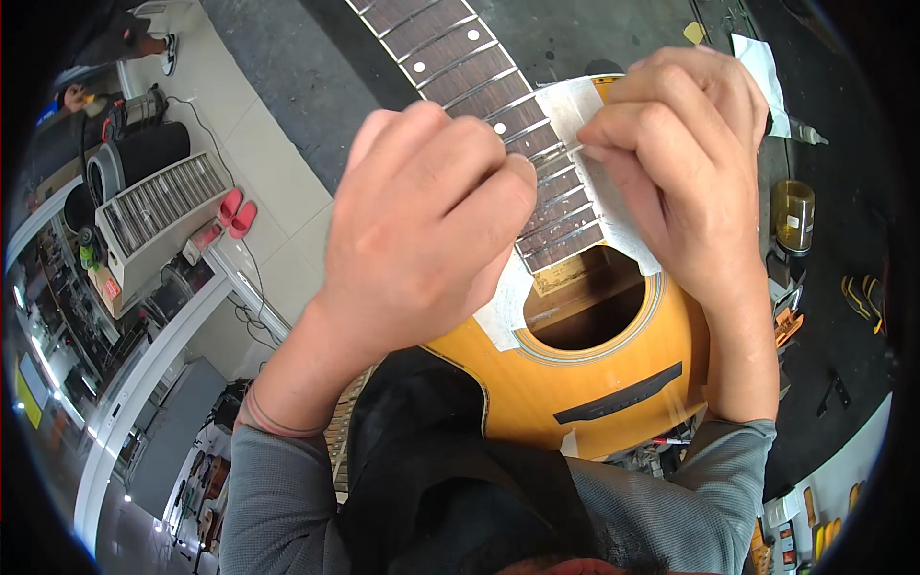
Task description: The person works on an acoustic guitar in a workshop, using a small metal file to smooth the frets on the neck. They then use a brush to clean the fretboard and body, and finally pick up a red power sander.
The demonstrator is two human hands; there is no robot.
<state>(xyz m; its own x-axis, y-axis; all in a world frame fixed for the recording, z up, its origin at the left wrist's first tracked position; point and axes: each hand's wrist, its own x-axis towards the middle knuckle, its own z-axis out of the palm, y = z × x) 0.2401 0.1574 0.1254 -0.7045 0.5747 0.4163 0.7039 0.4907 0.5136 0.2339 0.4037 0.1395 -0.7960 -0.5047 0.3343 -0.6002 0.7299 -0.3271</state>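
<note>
An acoustic guitar [522, 398] with a yellow-orange top lies before me, its neck running up to the left. My left hand [426, 220] is closed over the near-left side of the fretboard [460, 48], fingertips curled at the frets. From the other side my right hand [685, 153] pinches thumb and forefinger at the board's edge. A thin shiny strip shows between both sets of fingertips; I cannot make out whether it is loose or a fret in the board. Pale masking sheets [623, 225] cover the top beside the fretboard. Whitish specks dot the lower frets, near the sound hole [604, 307].
The guitar rests on a dark worktop [278, 57]. To the right are a white cloth [757, 72], an amber jar [793, 216] and yellow-black items [864, 302]. Pink slippers [238, 213] lie on the tiled floor. At the upper left is another person's shoe [170, 55].
</note>
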